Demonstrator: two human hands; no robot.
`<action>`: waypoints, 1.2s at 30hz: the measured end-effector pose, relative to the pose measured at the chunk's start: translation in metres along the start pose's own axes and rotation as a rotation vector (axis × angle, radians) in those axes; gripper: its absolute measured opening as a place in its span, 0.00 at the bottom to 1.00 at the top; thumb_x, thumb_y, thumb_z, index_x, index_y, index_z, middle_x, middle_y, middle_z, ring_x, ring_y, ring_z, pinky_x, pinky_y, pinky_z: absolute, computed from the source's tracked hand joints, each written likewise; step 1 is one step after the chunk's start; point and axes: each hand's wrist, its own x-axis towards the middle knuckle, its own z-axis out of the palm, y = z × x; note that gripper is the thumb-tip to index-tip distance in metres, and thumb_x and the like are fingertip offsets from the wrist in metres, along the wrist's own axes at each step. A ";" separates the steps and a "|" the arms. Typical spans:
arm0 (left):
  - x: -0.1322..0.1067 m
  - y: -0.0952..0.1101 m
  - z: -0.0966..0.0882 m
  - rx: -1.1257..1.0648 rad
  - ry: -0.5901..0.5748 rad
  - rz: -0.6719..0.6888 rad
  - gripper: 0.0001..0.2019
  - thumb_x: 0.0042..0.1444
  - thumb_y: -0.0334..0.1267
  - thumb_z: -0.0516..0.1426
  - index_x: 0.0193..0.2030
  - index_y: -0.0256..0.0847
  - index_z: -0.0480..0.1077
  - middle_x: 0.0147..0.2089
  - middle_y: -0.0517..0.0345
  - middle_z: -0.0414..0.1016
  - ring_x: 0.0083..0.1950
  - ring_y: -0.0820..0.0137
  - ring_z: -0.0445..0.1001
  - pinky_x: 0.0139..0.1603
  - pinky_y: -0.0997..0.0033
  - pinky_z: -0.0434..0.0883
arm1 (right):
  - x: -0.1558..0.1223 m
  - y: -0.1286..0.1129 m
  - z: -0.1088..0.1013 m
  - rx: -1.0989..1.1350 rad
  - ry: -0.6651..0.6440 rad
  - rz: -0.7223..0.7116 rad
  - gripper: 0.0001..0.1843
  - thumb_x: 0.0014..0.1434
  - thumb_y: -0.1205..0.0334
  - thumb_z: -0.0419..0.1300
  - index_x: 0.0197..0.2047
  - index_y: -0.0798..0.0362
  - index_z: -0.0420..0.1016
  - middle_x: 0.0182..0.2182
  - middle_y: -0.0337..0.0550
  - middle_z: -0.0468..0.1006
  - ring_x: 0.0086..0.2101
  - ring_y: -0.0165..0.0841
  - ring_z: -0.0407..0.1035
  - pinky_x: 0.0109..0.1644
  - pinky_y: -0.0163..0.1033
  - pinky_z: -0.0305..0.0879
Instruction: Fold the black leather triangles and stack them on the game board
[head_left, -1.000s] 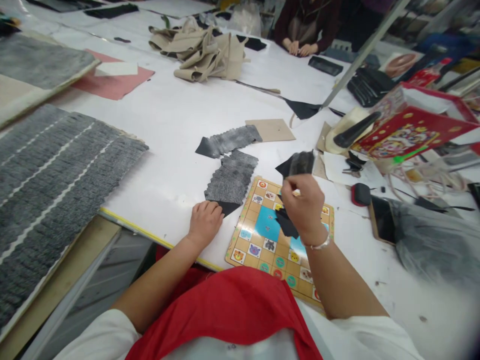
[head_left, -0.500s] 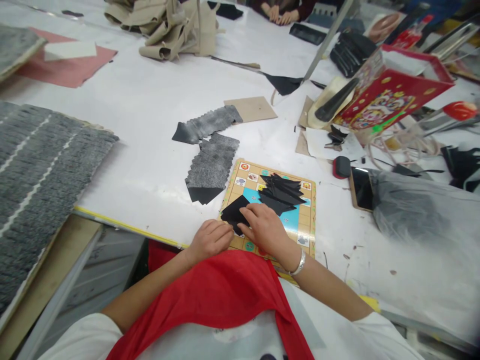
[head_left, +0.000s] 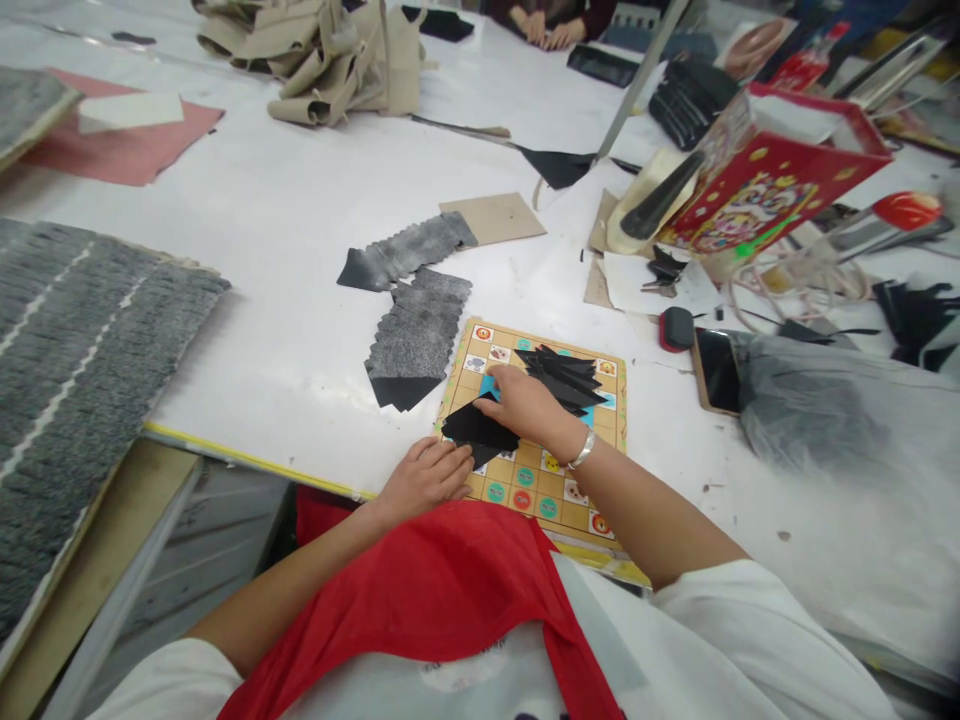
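Observation:
A yellow game board (head_left: 525, 480) with small animal pictures lies at the near edge of the white table. A fanned stack of black pieces (head_left: 564, 376) sits on its far part. A single black piece (head_left: 477, 428) lies on the board's near left. My right hand (head_left: 525, 402) rests fingers-down on that piece, beside the stack, fingers stretched. My left hand (head_left: 427, 480) lies curled at the board's near left corner, fingertips touching the black piece's edge.
Two grey zigzag-edged fabric strips (head_left: 417, 335) lie left of the board. A phone (head_left: 716, 370), a red box (head_left: 772, 180), a grey plastic bag (head_left: 825, 420) and cords are on the right. Grey textured sheets (head_left: 82, 330) lie left. Another person's hands (head_left: 551, 30) rest at the far edge.
A second ago my right hand held a black piece up in the air; it came down onto the board. Since then it slid slightly farther along the flat piece.

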 end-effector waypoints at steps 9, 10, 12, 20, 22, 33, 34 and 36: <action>0.000 0.001 -0.001 -0.031 -0.012 -0.032 0.13 0.60 0.39 0.54 0.50 0.41 0.70 0.55 0.50 0.73 0.51 0.62 0.70 0.53 0.58 0.63 | -0.002 0.007 -0.006 0.189 -0.115 -0.111 0.09 0.57 0.60 0.59 0.27 0.54 0.73 0.23 0.37 0.71 0.25 0.27 0.62 0.30 0.33 0.51; 0.000 0.001 -0.001 -0.033 -0.020 -0.036 0.13 0.60 0.40 0.53 0.50 0.41 0.70 0.55 0.50 0.72 0.51 0.62 0.70 0.53 0.58 0.63 | -0.006 0.010 -0.005 0.255 -0.070 -0.126 0.10 0.57 0.60 0.59 0.26 0.54 0.73 0.23 0.36 0.70 0.26 0.27 0.62 0.31 0.32 0.52; 0.001 0.000 0.000 -0.038 -0.026 -0.038 0.14 0.60 0.41 0.53 0.50 0.41 0.70 0.55 0.49 0.72 0.51 0.61 0.70 0.53 0.58 0.64 | -0.015 0.016 0.001 0.381 0.028 -0.128 0.11 0.58 0.59 0.58 0.26 0.55 0.73 0.24 0.36 0.70 0.27 0.27 0.62 0.33 0.32 0.54; 0.009 0.008 -0.008 -0.676 0.210 -0.536 0.10 0.58 0.40 0.56 0.44 0.40 0.68 0.47 0.48 0.74 0.47 0.66 0.73 0.47 0.63 0.71 | -0.043 0.019 0.011 1.089 0.133 0.150 0.17 0.54 0.47 0.59 0.26 0.53 0.66 0.22 0.33 0.62 0.25 0.26 0.56 0.30 0.33 0.54; 0.018 0.010 -0.012 -0.929 0.243 -0.789 0.22 0.53 0.42 0.59 0.53 0.40 0.62 0.51 0.45 0.70 0.46 0.66 0.73 0.41 0.66 0.74 | -0.045 0.018 0.006 1.244 0.079 0.186 0.19 0.52 0.45 0.61 0.26 0.52 0.63 0.21 0.31 0.59 0.23 0.25 0.53 0.27 0.31 0.51; 0.059 0.008 -0.036 -1.445 0.213 -0.975 0.17 0.49 0.47 0.61 0.40 0.37 0.74 0.33 0.58 0.77 0.34 0.67 0.76 0.35 0.68 0.75 | -0.059 0.001 -0.010 0.634 0.473 0.154 0.20 0.56 0.51 0.58 0.48 0.53 0.66 0.38 0.45 0.71 0.35 0.34 0.67 0.39 0.41 0.65; 0.059 0.009 -0.038 -1.437 0.225 -0.977 0.17 0.48 0.47 0.62 0.41 0.37 0.73 0.33 0.57 0.78 0.34 0.67 0.76 0.35 0.68 0.75 | -0.062 -0.006 -0.013 0.558 0.533 0.121 0.20 0.55 0.52 0.59 0.49 0.53 0.66 0.40 0.47 0.71 0.37 0.35 0.67 0.41 0.41 0.66; 0.059 0.012 -0.041 -1.407 0.234 -0.949 0.18 0.48 0.46 0.62 0.43 0.37 0.74 0.35 0.57 0.78 0.37 0.66 0.76 0.38 0.68 0.74 | -0.069 -0.022 -0.018 0.513 0.471 0.027 0.19 0.54 0.53 0.61 0.47 0.53 0.67 0.39 0.47 0.72 0.38 0.35 0.68 0.43 0.41 0.66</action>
